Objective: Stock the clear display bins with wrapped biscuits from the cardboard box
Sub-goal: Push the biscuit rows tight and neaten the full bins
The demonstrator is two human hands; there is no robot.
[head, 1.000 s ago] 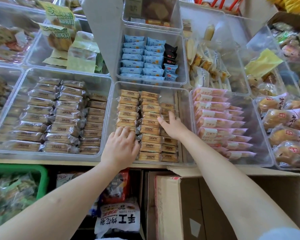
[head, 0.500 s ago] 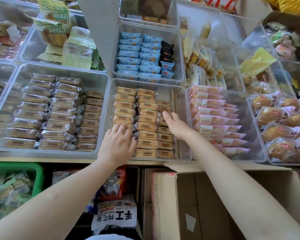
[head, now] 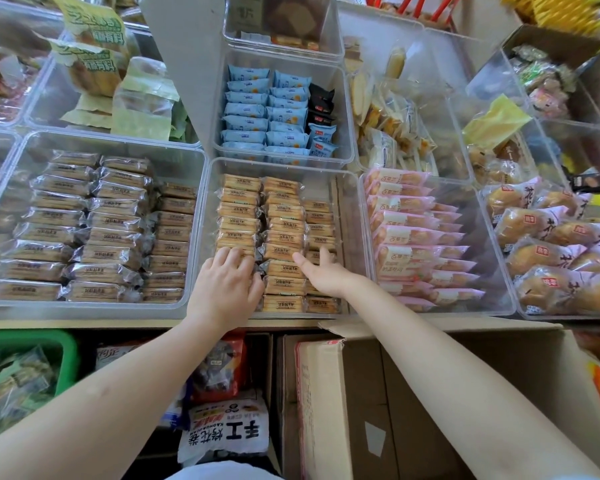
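A clear display bin in the middle of the shelf holds rows of tan wrapped biscuits. My left hand rests on the near end of the left row, fingers bent over the packets there. My right hand lies with straight fingers on the right-hand row, thumb out toward the middle row. Neither hand lifts a packet. The open cardboard box stands below the shelf under my right forearm; its inside is not visible.
A wide bin of brown wrapped biscuits sits to the left, pink packets to the right, blue packets behind. Bread rolls fill the far-right bin. A green basket and snack bags lie under the shelf.
My right hand has slid back toward me along the right row. My left hand stays on the near left packets. The view has shifted slightly.
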